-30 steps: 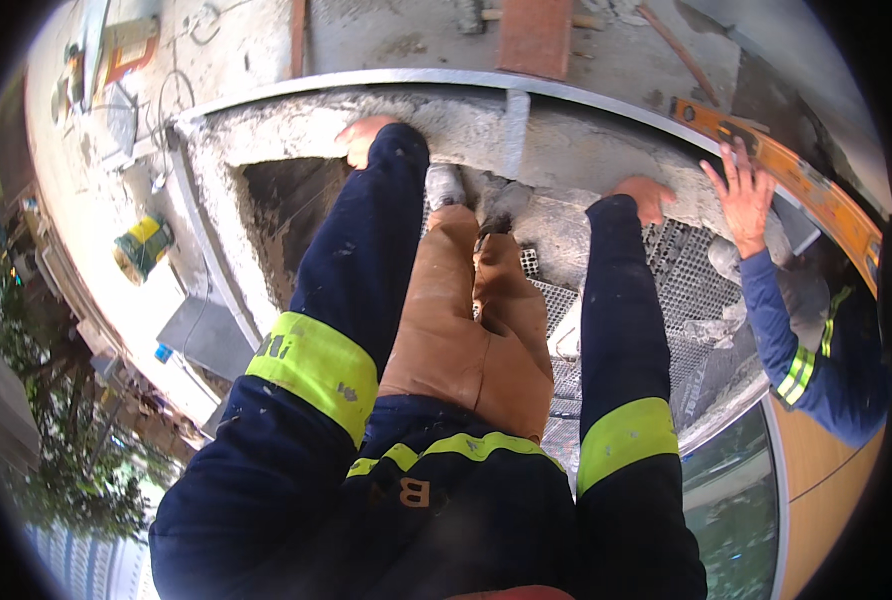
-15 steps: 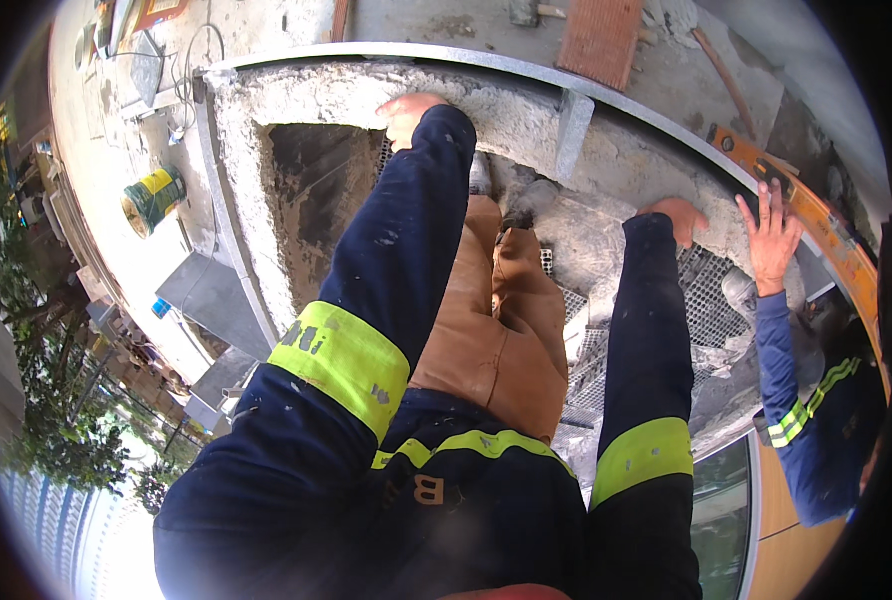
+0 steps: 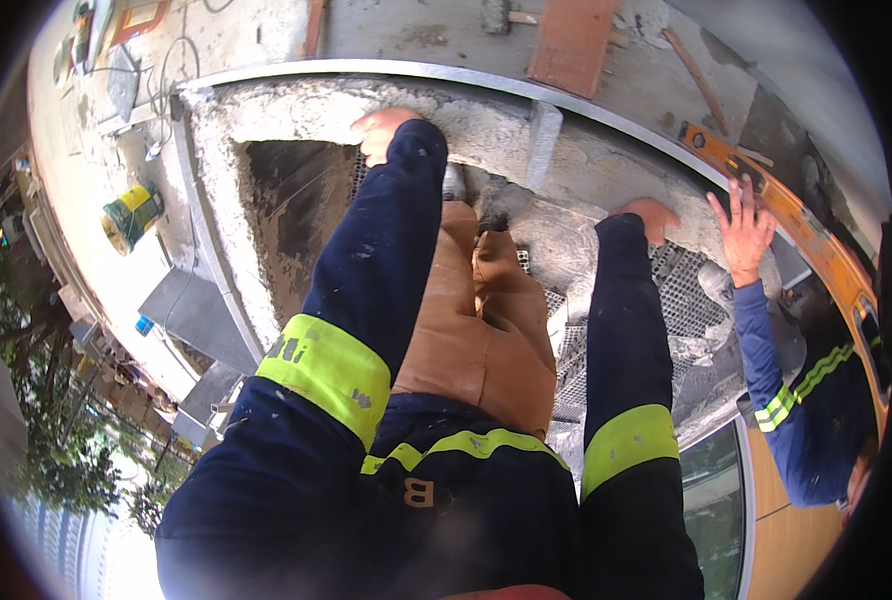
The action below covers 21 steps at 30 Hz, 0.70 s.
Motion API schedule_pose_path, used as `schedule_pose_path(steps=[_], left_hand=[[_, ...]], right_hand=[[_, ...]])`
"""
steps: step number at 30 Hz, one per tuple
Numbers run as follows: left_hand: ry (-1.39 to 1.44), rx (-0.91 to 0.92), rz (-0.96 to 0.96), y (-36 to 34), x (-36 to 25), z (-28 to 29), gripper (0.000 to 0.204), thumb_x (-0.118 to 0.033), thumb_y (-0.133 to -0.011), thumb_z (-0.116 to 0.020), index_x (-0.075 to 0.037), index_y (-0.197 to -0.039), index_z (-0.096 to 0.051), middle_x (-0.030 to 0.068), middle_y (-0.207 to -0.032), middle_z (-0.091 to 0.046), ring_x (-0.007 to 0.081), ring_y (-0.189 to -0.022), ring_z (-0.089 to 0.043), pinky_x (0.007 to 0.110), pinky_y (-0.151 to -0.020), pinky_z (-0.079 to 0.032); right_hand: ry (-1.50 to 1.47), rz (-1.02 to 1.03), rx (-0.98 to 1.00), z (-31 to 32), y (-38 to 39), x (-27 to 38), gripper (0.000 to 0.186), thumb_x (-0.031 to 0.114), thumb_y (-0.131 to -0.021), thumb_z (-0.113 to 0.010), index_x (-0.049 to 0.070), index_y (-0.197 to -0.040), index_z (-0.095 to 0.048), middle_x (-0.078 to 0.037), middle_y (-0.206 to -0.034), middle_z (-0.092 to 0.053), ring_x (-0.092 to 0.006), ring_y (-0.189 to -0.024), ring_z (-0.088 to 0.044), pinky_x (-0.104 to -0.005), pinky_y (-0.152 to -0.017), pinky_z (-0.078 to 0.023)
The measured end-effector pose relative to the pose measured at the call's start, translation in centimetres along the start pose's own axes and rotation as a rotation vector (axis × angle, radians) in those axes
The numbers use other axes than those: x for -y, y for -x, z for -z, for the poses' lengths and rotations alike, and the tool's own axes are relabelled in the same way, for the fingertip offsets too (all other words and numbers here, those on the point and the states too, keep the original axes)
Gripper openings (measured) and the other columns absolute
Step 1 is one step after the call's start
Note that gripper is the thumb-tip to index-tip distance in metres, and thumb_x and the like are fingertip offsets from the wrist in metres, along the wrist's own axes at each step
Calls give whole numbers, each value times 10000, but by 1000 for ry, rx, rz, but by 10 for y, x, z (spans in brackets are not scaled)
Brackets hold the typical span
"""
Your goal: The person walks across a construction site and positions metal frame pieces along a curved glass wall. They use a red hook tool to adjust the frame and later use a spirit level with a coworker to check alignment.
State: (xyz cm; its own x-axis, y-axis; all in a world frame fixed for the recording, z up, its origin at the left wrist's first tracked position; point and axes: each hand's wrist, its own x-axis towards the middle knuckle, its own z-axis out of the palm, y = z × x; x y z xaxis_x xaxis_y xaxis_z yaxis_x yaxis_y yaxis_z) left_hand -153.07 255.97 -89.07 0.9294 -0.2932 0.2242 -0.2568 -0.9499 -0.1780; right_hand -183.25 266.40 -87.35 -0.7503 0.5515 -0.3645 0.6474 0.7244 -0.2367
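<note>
With the frame (image 3: 366, 67) seemingly laid, opening (image 3: 296, 205) uncovered, left hand (image 3: 386, 133) and right hand (image 3: 650, 216) rest inside it, fingers part-curled, grip unclear.

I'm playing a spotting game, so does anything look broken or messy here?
Yes: the rough, pale concrete ledge by the person's bare left hand looks jagged and uneven, while the long, straight grey metal bar alongside looks neat. The dark-blue fabric sleeve on that side has pale specks too, maybe dust or paint.
</note>
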Motion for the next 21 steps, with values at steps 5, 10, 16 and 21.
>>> schedule_pose_path(steps=[5,10,16,21], left_hand=[[53,34,-5,0,1,-9,245,-176,-822,-309,-11,-845,-490,143,-675,-566,279,-624,-554,363,-573,-428],[59,220,-62,-5,2,-16,245,-177,-822,-310,-12,-847,-489,143,-679,-565,278,-627,-553,363,-575,-428],[37,232,-121,-5,1,-25,246,-179,-822,-310,-12,-850,-487,143,-683,-564,278,-632,-552,362,-578,-427],[46,101,-18,-7,-1,-26,246,-180,-822,-310,-12,-852,-486,143,-687,-562,278,-635,-550,362,-581,-426]], right_hand=[[-86,-92,-124,6,5,-4,591,492,-776,-265,-56,-943,-408,-247,-869,-517,-375,-811,-517,-440,-707,-409],[-142,-134,-111,18,12,-6,592,491,-775,-264,-55,-951,-411,-244,-881,-516,-373,-820,-515,-438,-716,-406],[-137,-142,-127,19,15,-5,594,491,-774,-262,-53,-961,-413,-241,-896,-515,-370,-831,-513,-435,-727,-403],[-75,-90,-76,13,14,-8,596,490,-772,-260,-51,-969,-416,-238,-908,-514,-367,-840,-511,-434,-737,-400]])
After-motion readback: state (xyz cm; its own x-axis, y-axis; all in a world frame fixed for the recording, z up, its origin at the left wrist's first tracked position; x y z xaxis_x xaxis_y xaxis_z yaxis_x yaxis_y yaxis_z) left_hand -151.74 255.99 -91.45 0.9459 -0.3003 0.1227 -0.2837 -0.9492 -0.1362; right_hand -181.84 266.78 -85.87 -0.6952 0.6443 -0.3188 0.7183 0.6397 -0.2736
